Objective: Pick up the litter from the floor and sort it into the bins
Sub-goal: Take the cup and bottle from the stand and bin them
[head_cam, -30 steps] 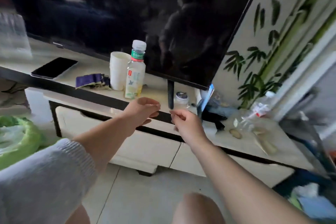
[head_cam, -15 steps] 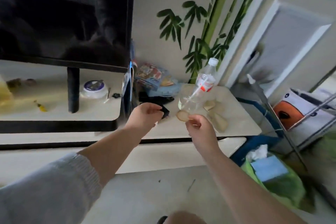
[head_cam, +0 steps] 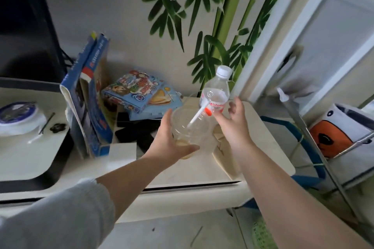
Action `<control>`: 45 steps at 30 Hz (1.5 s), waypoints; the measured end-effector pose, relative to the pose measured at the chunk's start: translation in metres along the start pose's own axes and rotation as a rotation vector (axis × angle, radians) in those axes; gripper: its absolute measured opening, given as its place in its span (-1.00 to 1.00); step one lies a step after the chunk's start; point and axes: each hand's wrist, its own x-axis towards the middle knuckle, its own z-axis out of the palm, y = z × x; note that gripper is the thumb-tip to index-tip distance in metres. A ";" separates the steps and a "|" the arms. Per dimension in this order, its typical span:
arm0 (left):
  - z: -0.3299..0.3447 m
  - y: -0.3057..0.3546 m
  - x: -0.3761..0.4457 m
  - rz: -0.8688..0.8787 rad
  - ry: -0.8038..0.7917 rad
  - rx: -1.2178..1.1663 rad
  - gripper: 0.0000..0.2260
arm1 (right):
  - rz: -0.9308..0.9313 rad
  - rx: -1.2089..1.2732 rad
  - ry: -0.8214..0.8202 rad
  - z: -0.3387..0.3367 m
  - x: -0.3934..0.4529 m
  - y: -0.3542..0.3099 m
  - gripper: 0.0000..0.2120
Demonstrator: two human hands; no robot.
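Left hand (head_cam: 170, 139) grip around clear cup (head_cam: 189, 127); right hand (head_cam: 232, 121) spread, seemingly touching bottle (head_cam: 217, 91), near cabinet edge (head_cam: 271, 147).

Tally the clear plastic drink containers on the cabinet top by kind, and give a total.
Clear plastic cup, with a straw, left hand around it: 1
Clear plastic bottle with white cap, right hand open beside it: 1
Total: 2

Pale wall (head_cam: 113, 6) with painted bamboo (head_cam: 226, 26), cream cabinet (head_cam: 202, 172), possibly tiled floor (head_cam: 172, 232).
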 end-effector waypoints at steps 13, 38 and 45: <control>-0.020 0.008 -0.013 0.076 0.087 -0.048 -0.23 | -0.111 0.045 -0.027 0.011 0.015 -0.010 -0.32; -0.355 -0.032 -0.400 -0.028 0.626 -0.147 -0.21 | -0.467 0.221 -0.677 0.227 -0.343 -0.172 -0.62; -0.454 -0.087 -0.502 -0.140 1.077 -0.187 -0.32 | -0.518 0.217 -0.924 0.370 -0.436 -0.203 -0.49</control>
